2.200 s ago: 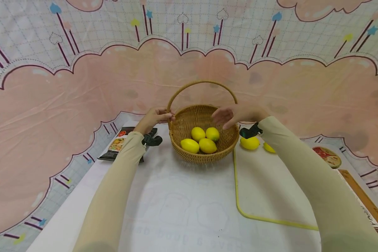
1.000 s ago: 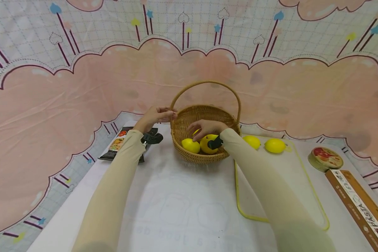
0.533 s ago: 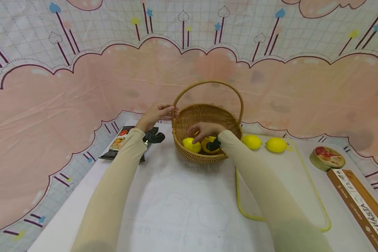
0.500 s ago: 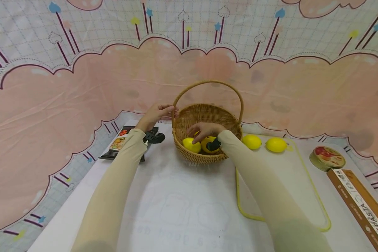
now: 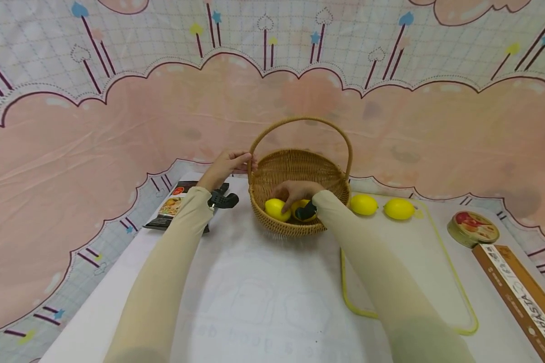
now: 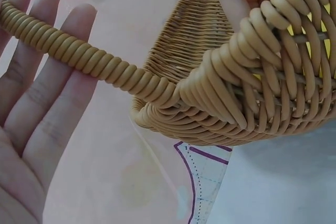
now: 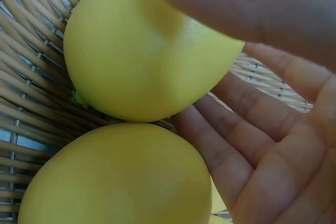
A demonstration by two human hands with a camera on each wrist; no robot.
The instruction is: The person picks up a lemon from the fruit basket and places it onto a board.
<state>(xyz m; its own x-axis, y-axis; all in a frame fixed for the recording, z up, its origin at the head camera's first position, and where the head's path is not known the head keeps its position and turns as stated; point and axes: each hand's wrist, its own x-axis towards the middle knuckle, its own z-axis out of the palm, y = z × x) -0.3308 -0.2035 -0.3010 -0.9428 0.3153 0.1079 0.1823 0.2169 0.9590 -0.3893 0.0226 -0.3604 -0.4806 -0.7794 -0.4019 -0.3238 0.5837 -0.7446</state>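
Note:
A wicker basket (image 5: 295,229) with a tall arched handle (image 5: 300,119) stands at the back of the table with yellow lemons inside. My left hand (image 5: 227,164) is at the left side of the handle. In the left wrist view its fingers (image 6: 58,103) extend nearly straight behind the handle and touch it. Inside the basket, my right hand (image 5: 295,191) holds a lemon (image 5: 274,209). The right wrist view has the thumb on top of this lemon (image 7: 142,56) and the fingers round its far side. A second lemon (image 7: 115,177) lies beside it. My right hand hides the lemons behind.
Two lemons (image 5: 363,204) (image 5: 398,208) rest on a yellow-edged cutting board (image 5: 404,272) right of the basket. Farther right are a round tin (image 5: 473,228) and a long pasta box (image 5: 518,297). A black food packet (image 5: 170,206) lies left, partly under my left forearm. A patterned cloth hangs behind.
My right hand has come down from the basket's right rim into it and settled on the left lemon. The left hand stays at the handle; the basket sits slightly farther right in view.

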